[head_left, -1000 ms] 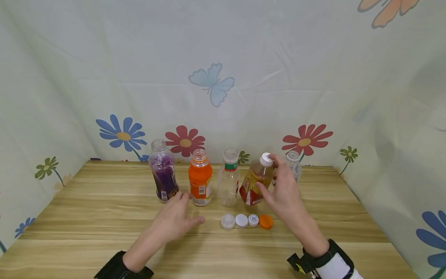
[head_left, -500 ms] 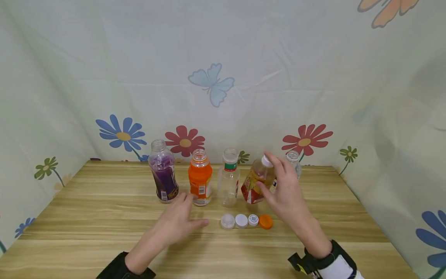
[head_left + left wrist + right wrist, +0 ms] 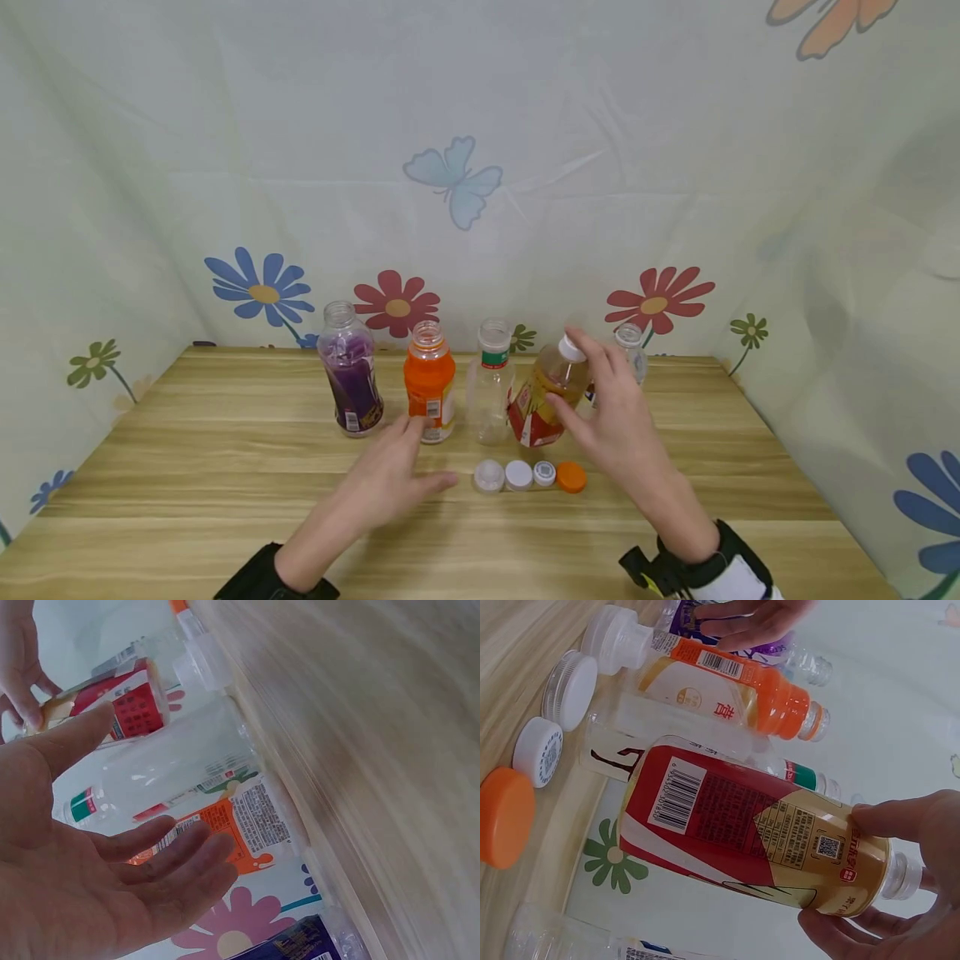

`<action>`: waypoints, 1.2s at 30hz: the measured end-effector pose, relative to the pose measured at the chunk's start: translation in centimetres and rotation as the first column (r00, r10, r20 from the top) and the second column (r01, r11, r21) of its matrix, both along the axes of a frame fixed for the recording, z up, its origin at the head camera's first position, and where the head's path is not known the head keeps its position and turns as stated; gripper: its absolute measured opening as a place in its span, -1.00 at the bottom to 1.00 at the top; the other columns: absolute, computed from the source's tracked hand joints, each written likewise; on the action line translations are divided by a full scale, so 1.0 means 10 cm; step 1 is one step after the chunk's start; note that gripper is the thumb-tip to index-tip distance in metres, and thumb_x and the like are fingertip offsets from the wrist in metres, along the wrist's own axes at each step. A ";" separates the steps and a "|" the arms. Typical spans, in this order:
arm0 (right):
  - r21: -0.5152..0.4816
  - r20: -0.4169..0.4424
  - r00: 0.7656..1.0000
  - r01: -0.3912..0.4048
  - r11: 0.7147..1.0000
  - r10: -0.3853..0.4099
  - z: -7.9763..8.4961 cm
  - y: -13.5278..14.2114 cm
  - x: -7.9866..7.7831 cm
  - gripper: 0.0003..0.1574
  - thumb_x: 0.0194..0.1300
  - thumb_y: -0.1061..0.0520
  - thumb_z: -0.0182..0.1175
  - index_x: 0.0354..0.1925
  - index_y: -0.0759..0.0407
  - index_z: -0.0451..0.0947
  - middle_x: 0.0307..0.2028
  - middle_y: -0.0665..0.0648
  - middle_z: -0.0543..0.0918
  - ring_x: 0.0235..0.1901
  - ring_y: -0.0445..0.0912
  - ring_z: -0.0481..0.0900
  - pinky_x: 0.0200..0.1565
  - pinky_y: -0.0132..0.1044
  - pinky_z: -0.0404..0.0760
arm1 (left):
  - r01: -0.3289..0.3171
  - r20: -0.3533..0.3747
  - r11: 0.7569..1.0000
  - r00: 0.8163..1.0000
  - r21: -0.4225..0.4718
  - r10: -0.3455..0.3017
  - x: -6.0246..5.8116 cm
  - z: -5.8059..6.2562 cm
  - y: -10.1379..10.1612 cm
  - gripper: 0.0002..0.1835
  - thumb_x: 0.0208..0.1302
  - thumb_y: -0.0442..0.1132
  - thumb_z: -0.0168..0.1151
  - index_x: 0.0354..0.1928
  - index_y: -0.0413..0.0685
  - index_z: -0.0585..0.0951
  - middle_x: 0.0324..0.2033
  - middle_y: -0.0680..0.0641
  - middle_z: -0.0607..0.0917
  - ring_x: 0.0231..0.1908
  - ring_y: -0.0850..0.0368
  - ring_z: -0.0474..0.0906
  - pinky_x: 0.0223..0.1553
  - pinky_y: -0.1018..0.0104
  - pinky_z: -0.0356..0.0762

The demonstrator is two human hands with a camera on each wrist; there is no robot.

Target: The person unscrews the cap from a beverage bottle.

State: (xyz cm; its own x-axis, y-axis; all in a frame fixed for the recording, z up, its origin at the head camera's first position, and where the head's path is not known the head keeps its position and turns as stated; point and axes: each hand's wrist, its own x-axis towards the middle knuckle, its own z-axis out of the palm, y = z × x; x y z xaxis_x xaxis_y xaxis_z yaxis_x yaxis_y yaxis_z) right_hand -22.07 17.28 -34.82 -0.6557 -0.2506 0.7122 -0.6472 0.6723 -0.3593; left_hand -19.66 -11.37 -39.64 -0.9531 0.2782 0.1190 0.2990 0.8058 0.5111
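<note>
My right hand [image 3: 624, 417] grips a bottle with a red and gold label [image 3: 534, 414] near its white-capped top [image 3: 572, 348]. The bottle leans, its base swung to the left; in the right wrist view its barcode side [image 3: 705, 817] shows. My left hand [image 3: 384, 473], fingers spread and holding nothing, hovers in front of the orange-labelled bottle [image 3: 428, 375], overlapping its lower part. Between the two bottles stands a clear, uncapped bottle with a green neck band [image 3: 492, 400].
An uncapped purple-labelled bottle [image 3: 352, 379] stands at the left of the row. Another clear bottle [image 3: 632, 350] is partly hidden behind my right hand. In front lie a translucent cap [image 3: 489, 476], a white cap [image 3: 518, 476], a smaller white cap [image 3: 544, 474] and an orange cap [image 3: 572, 477].
The red and gold bottle has tilted further, its base moving left in my right hand. My left hand has drifted slightly right, now overlapping the orange-labelled bottle.
</note>
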 end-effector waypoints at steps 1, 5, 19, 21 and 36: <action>0.003 0.001 1.000 -0.001 1.000 0.001 0.00 0.00 0.01 0.13 0.06 0.36 0.57 0.49 0.14 0.22 0.14 0.32 0.46 0.05 0.17 0.51 -0.13 0.09 0.72 | 0.001 0.004 1.000 1.000 0.005 -0.001 0.00 0.00 0.00 -0.05 0.21 0.14 0.50 0.38 -0.44 0.38 0.35 -0.41 0.42 0.34 -0.32 0.37 0.33 -0.21 0.33; 0.017 0.007 1.000 0.006 1.000 -0.006 0.02 -0.01 0.03 0.14 0.06 0.33 0.58 0.49 0.13 0.23 0.12 0.30 0.47 0.00 0.14 0.52 -0.20 -0.01 0.72 | 0.014 0.002 1.000 1.000 0.018 -0.014 0.00 -0.01 0.02 -0.06 0.22 0.12 0.49 0.39 -0.44 0.37 0.37 -0.41 0.39 0.35 -0.32 0.36 0.34 -0.20 0.31; 0.029 0.132 0.991 -0.018 0.999 0.014 -0.01 -0.13 0.11 0.10 0.15 0.15 0.58 0.51 0.14 0.21 0.12 0.29 0.50 0.02 0.10 0.55 -0.17 -0.08 0.71 | 0.053 -0.024 0.997 0.998 0.062 -0.052 -0.02 -0.02 0.06 -0.13 0.19 0.12 0.52 0.37 -0.27 0.43 0.19 -0.20 0.55 0.16 -0.11 0.52 0.20 -0.10 0.50; 0.021 0.144 0.989 -0.031 0.999 0.028 -0.02 -0.15 0.10 0.10 0.15 0.14 0.57 0.51 0.16 0.20 0.14 0.29 0.50 0.04 0.11 0.55 -0.16 -0.10 0.72 | 0.062 -0.024 0.995 0.998 0.075 -0.061 -0.02 -0.02 0.07 -0.11 0.18 0.13 0.52 0.39 -0.26 0.41 0.21 -0.20 0.54 0.17 -0.10 0.50 0.21 -0.10 0.49; -0.056 0.157 0.984 -0.078 0.995 0.085 -0.13 -0.27 0.08 0.14 0.14 0.11 0.59 0.48 0.30 0.15 0.08 0.25 0.53 -0.02 0.04 0.56 -0.20 -0.27 0.73 | 0.111 -0.004 0.984 0.994 0.141 -0.111 -0.08 -0.06 0.20 0.03 0.20 0.17 0.49 0.52 -0.21 0.23 0.29 -0.20 0.45 0.26 -0.13 0.43 0.29 -0.17 0.40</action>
State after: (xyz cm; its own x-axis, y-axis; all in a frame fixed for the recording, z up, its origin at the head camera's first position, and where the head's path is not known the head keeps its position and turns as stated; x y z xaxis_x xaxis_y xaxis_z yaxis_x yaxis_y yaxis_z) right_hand -21.23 14.57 -36.08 -0.7402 -0.2751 0.6135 -0.6312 0.5986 -0.4932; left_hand -20.45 -9.38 -40.23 -0.9178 0.3630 0.1610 0.3804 0.6874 0.6186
